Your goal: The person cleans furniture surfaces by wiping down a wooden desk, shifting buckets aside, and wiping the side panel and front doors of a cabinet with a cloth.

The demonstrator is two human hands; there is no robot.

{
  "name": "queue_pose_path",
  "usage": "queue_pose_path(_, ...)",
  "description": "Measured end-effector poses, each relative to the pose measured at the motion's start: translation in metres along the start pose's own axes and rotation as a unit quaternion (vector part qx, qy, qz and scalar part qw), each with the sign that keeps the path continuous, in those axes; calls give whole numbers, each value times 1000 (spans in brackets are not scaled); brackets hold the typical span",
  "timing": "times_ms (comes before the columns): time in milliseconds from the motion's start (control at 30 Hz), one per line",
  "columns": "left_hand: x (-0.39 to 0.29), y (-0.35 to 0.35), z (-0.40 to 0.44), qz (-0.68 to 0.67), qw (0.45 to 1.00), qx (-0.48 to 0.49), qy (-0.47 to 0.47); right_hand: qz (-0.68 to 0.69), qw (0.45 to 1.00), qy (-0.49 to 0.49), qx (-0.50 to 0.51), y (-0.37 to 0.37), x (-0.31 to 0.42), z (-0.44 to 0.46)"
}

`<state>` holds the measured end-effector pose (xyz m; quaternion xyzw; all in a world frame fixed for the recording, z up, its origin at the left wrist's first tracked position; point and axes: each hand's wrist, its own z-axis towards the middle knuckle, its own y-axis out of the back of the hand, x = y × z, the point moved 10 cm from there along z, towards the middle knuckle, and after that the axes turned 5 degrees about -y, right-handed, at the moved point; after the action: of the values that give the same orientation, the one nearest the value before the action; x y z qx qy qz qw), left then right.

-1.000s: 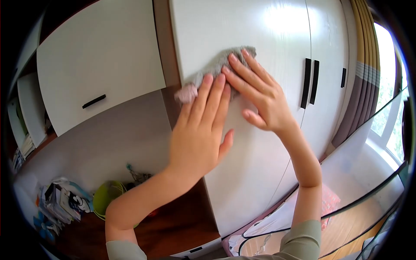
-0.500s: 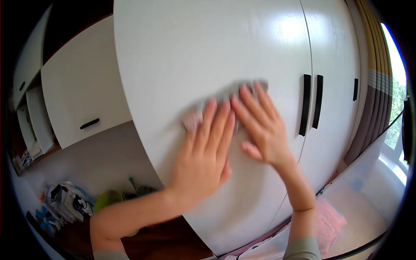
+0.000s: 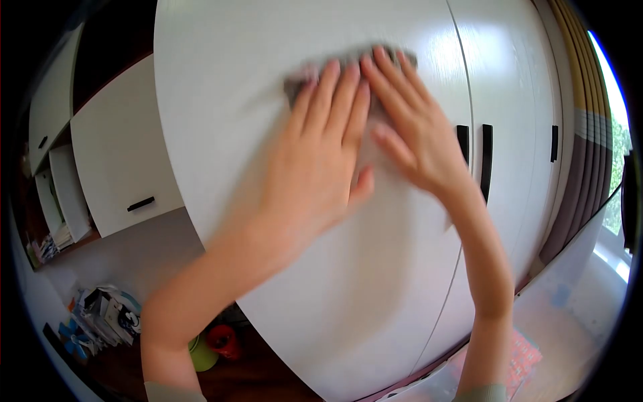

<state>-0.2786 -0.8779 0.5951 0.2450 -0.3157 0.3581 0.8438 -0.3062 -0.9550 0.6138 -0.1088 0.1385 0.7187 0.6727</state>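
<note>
My left hand (image 3: 315, 161) lies flat with its fingers stretched out, pressing a greyish cloth (image 3: 293, 88) against a white wardrobe door (image 3: 228, 107). Beside it, my right hand (image 3: 418, 134) presses the same cloth with straight fingers, its thumb held out to the side. Both sets of fingertips rest on the cloth, and the two hands nearly touch at the index fingers. Most of the cloth is hidden under the fingers; its ends show on either side, with a pinkish patch at the left.
Black handles (image 3: 487, 164) are mounted on the wardrobe doors at right. A wall cabinet (image 3: 127, 147) hangs at left, above a dark wooden desk (image 3: 261, 375) with books (image 3: 104, 315) and a red container (image 3: 223, 342). A curtain (image 3: 589, 154) hangs by the window; a pink patterned item (image 3: 522, 362) lies lower right.
Both hands and the cloth have moved upward along the door. The camera view has shifted slightly, and a red container on the desk now shows.
</note>
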Motion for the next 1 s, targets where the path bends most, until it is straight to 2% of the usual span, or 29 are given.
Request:
queue_pose_path(67, -23, -7, -27, -33, 997, 75, 5, -30, 998, -23, 52, -5, 20, -35)
queue_pose_path(133, -40, -7, -46, -61, 993, 103, 0, -19, 993, -76, 89, -8, 39, -61)
queue_pose_path(233, -37, -6, -44, -56, 993, 98, -13, 1, 992, -60, 107, -7, 38, -61)
queue_pose_path(333, -16, 5, -16, -46, 996, 68, -21, -14, 997, -34, 62, -4, 22, -33)
queue_pose_path(467, 14, 5, 36, 82, 995, -59, -14, -64, 997, -11, -38, 4, -20, 26)
queue_pose_path(533, 26, -2, 66, 172, 981, -92, -9, -51, 996, -49, -53, 8, -47, 51)
queue_pose_path(567, 32, -7, 82, 153, 984, -92, -10, -74, 992, -93, 39, 6, -58, 63)
queue_pose_path(600, 37, -10, 98, 134, 987, -93, -11, -92, 987, -115, 60, 2, -75, 70)
queue_pose_path(667, 33, -17, 112, 112, 989, -98, -6, -67, 994, -77, 47, 8, -86, 75)
queue_pose_path(733, 22, -16, 120, 110, 987, -114, 6, -75, 989, -113, 60, 12, -95, 59)
queue_pose_path(767, 12, -23, 116, 110, 990, -88, 1, -81, 986, -128, 64, 15, -98, 50)
queue_pose_path(867, -22, -39, 103, 73, 995, -51, -31, -83, 991, -98, -22, 29, -92, 1)
queue_pose_path(1000, -66, -47, 63, 4, 998, 7, -64, -130, 984, -113, 48, 34, -64, -58)
